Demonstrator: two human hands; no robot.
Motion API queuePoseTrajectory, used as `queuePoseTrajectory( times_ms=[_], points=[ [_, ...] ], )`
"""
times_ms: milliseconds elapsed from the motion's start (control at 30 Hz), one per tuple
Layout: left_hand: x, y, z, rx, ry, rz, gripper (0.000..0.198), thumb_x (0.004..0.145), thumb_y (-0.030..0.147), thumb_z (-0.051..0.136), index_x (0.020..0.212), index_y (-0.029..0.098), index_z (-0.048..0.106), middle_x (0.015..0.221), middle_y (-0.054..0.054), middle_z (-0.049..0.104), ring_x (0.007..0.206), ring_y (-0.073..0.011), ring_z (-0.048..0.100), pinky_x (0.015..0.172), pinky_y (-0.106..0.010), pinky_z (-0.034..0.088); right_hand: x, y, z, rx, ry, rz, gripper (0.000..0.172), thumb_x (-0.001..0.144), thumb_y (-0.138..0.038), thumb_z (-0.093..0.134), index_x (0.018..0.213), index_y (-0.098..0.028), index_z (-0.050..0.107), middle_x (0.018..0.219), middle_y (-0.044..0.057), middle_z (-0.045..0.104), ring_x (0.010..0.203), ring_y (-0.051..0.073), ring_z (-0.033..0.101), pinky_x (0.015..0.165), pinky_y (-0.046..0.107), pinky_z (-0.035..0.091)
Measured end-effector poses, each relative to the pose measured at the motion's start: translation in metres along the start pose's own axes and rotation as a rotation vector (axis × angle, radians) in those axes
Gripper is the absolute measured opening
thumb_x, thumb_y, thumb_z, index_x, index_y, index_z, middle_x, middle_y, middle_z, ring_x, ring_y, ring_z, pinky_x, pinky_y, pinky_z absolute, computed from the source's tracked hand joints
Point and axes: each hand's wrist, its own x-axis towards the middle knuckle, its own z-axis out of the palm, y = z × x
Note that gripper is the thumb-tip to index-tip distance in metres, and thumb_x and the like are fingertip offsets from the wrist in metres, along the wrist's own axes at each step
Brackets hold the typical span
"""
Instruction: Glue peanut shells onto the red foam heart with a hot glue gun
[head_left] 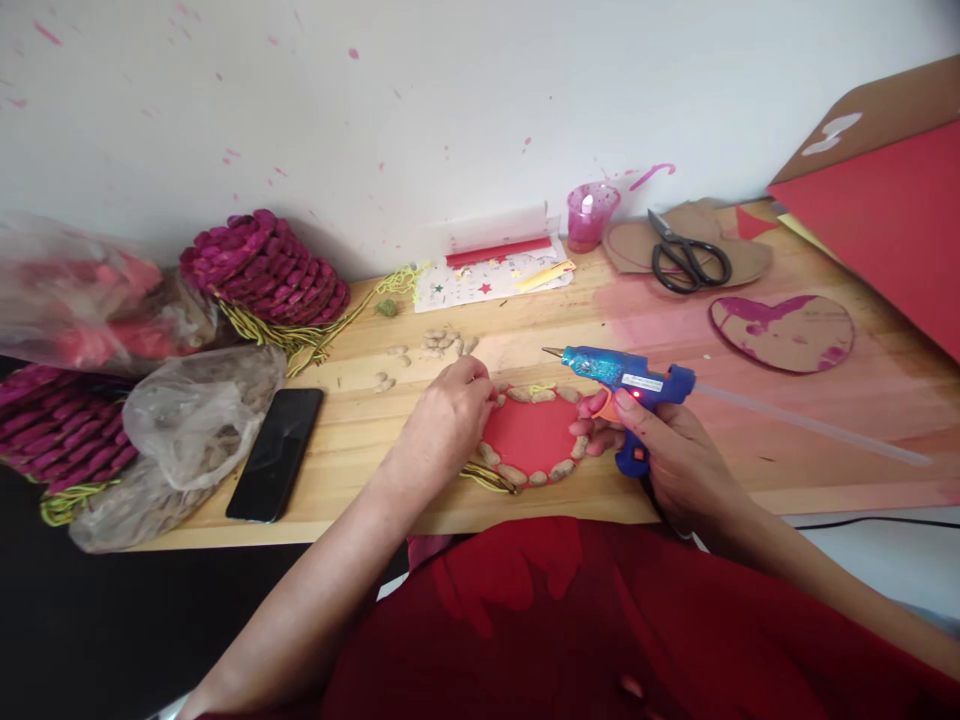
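My right hand [679, 455] is wrapped round a blue hot glue gun [611, 365], its nozzle pointing left and a small red light glowing on its side. A long clear glue stick [817, 422] juts out of its back. Below the nozzle lies a red disc [529, 435] edged with a ring of peanuts in their shells [561, 469]. My left hand [454, 415] is closed at the disc's upper left edge, its fingertips pinched on a peanut [499, 398] and partly hidden. Yellow-green and dark strings [491, 478] stick out at the lower left. Several loose peanuts [444, 343] lie behind my left hand.
At left are a black phone [275, 455], a plastic bag of peanuts [199, 420] and magenta-painted bundles [262, 268]. Black-handled scissors [690, 262] rest on cardboard pieces at the back right, near a pink-stained cup [590, 217] and a cardboard heart [784, 335]. A cord [870, 521] runs right.
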Motion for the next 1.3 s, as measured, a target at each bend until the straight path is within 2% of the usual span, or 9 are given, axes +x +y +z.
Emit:
queuePoseTrajectory(
  times_ms=[300,467,567,900,1300],
  points=[
    [-0.001,0.000,0.003,0.011,0.012,0.009,0.009,0.091,0.009,0.064,0.084,0.011,0.069,0.095,-0.009,0.065,0.084,-0.0194,0.064,0.080,-0.035,0.058,0.000,-0.002,0.002,0.005,0.009,0.001,0.025,0.087,-0.047,0.074,0.088,-0.022,0.076,0.087,0.003,0.077,0.064,0.013,0.072,0.059,0.022,0.057],
    [-0.003,-0.007,0.000,-0.085,0.082,0.005,0.015,0.092,0.004,0.060,0.094,0.013,0.071,0.097,-0.007,0.066,0.085,-0.0161,0.066,0.078,-0.029,0.057,0.000,-0.001,0.000,-0.013,0.002,0.007,0.027,0.088,-0.049,0.073,0.090,-0.022,0.075,0.089,0.004,0.077,0.065,0.014,0.072,0.061,0.024,0.057],
    [-0.005,-0.012,-0.001,-0.155,0.112,-0.027,0.018,0.090,0.001,0.059,0.093,0.014,0.072,0.097,-0.006,0.067,0.086,-0.0153,0.066,0.079,-0.029,0.056,0.000,-0.001,0.000,-0.013,0.002,0.006,0.026,0.088,-0.048,0.073,0.089,-0.022,0.075,0.089,0.004,0.077,0.067,0.015,0.073,0.060,0.024,0.057],
    [-0.004,-0.004,0.008,-0.221,0.177,-0.084,0.011,0.089,0.008,0.066,0.086,0.015,0.073,0.092,-0.004,0.066,0.083,-0.0141,0.065,0.077,-0.027,0.055,-0.001,-0.002,0.000,-0.012,0.000,0.001,0.025,0.088,-0.048,0.073,0.089,-0.023,0.076,0.088,0.003,0.078,0.067,0.015,0.073,0.061,0.023,0.057],
    [-0.004,-0.003,0.012,-0.186,0.155,-0.109,0.012,0.088,0.008,0.067,0.081,0.017,0.073,0.091,-0.005,0.066,0.084,-0.0165,0.064,0.080,-0.031,0.054,-0.001,-0.004,0.002,-0.057,0.030,0.026,0.029,0.086,-0.052,0.073,0.087,-0.023,0.075,0.086,0.003,0.078,0.064,0.016,0.072,0.061,0.026,0.058]
  ],
)
